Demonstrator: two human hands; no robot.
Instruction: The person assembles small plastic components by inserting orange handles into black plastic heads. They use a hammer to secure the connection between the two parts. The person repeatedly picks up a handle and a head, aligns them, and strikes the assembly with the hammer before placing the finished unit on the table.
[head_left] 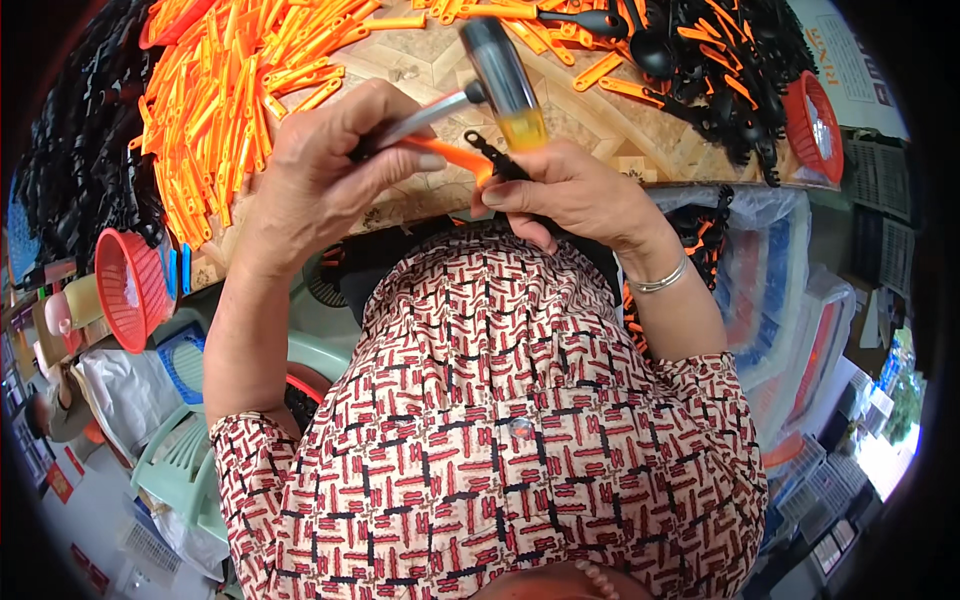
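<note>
My left hand [335, 150] is closed around a small hammer, whose metal shaft [425, 117] runs up to a dark head [497, 65] with a yellow end [522, 130]. That yellow end is beside my right hand [575, 190]. An orange plastic handle piece [455, 153] stretches from by my left fingertips to my right hand. My right hand is closed on a black plastic handle [492, 150] with a hole at its tip; the orange piece meets it there. Fingers hide how the two join.
Orange handle pieces [225, 100] are heaped on the patterned table [410, 70]. Black utensils, including a ladle [652, 52], lie at the far right. Red baskets [133, 290] hang by the table's edges. A pale green chair [185, 455] stands at left, plastic-wrapped goods [765, 280] at right.
</note>
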